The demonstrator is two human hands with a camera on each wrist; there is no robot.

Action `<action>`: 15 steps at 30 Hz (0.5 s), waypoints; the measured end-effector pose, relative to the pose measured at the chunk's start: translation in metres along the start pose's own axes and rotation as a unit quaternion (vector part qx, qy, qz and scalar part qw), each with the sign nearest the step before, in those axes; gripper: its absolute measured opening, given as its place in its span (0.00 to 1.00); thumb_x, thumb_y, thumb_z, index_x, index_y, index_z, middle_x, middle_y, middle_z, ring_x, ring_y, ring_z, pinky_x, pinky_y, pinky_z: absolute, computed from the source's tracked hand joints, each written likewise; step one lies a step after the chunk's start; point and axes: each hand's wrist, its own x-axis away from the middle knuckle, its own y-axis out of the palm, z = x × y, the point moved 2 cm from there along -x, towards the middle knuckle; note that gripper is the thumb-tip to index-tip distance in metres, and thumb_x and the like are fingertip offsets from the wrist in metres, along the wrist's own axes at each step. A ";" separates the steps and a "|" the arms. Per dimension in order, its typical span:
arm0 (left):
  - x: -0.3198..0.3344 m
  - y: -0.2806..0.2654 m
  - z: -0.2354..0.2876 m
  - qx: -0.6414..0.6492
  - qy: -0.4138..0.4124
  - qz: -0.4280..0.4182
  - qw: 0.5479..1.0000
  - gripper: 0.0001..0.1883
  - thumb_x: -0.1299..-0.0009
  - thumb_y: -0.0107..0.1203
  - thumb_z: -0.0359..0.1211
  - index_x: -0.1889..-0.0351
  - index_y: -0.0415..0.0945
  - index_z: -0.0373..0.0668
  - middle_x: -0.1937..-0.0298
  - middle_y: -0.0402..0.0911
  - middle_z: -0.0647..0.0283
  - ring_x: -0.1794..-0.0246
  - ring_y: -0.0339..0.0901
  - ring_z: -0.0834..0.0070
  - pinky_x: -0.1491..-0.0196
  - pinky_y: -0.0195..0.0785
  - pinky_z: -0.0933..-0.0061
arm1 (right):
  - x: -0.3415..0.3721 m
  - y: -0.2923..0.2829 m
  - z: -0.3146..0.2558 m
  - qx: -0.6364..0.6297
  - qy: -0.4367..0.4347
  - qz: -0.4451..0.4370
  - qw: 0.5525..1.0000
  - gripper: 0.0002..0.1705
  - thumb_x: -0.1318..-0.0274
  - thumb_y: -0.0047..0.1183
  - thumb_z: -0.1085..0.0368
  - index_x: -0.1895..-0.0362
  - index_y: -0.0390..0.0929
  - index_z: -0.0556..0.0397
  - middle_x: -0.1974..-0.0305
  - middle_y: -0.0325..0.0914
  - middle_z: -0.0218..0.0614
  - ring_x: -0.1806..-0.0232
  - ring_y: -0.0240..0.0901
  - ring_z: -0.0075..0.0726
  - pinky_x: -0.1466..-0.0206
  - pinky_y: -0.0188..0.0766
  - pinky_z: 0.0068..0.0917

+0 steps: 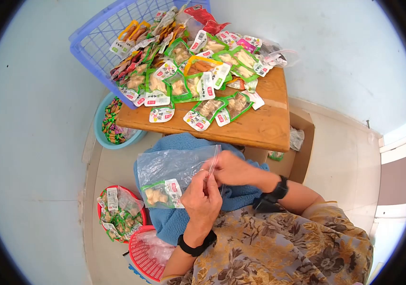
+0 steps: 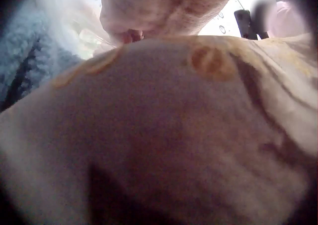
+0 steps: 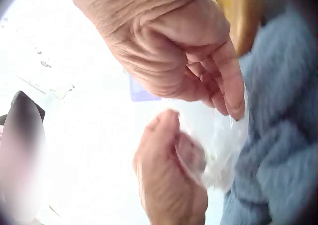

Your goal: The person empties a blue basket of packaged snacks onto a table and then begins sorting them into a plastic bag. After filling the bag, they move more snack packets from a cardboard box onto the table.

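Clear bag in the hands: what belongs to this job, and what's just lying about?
Likely in the job: clear bag; packet inside; left hand; right hand; green-edged packets on the table; red basket of clear plastic.

Likely just lying about: light-blue tub; blue cloth.

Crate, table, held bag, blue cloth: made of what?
Crate: likely plastic, satin; moulded-looking grid walls.
Table: probably varnished wood; brown, soft sheen.
Bag: clear, glossy plastic film; creased, pack visible inside.
Cloth: matte fleece or terry; fuzzy pile, fibre unclear.
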 end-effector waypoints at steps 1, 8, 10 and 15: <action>-0.001 0.000 0.001 -0.003 -0.017 -0.007 1.000 0.04 0.30 0.62 0.25 0.61 0.79 0.40 0.82 0.74 0.64 0.86 0.68 0.82 0.80 0.60 0.78 | 0.009 -0.018 -0.009 -0.012 0.030 0.008 0.999 0.10 0.39 0.51 0.72 0.58 0.85 0.54 0.73 0.82 0.31 0.74 0.77 0.24 0.70 0.74 0.22; -0.001 0.008 -0.002 0.006 -0.034 -0.011 0.999 0.04 0.31 0.62 0.25 0.61 0.78 0.40 0.85 0.70 0.67 0.86 0.65 0.84 0.81 0.57 0.78 | -0.001 -0.083 -0.006 0.280 -0.127 0.320 0.896 0.16 0.51 0.59 0.68 0.54 0.83 0.54 0.65 0.82 0.43 0.63 0.81 0.44 0.57 0.78 0.36; -0.002 0.008 -0.001 0.002 -0.036 -0.018 0.999 0.04 0.31 0.62 0.25 0.61 0.78 0.40 0.85 0.70 0.67 0.86 0.65 0.84 0.81 0.57 0.78 | -0.023 -0.075 -0.001 0.326 -0.187 0.305 0.875 0.21 0.53 0.63 0.67 0.51 0.82 0.54 0.56 0.79 0.45 0.53 0.77 0.48 0.51 0.76 0.39; -0.003 0.007 -0.001 -0.009 -0.040 -0.021 0.999 0.04 0.31 0.62 0.25 0.62 0.78 0.40 0.85 0.70 0.67 0.86 0.65 0.84 0.80 0.58 0.78 | -0.053 -0.052 -0.003 0.462 -0.208 0.219 0.834 0.34 0.61 0.73 0.60 0.45 0.77 0.53 0.36 0.67 0.47 0.31 0.60 0.54 0.36 0.65 0.51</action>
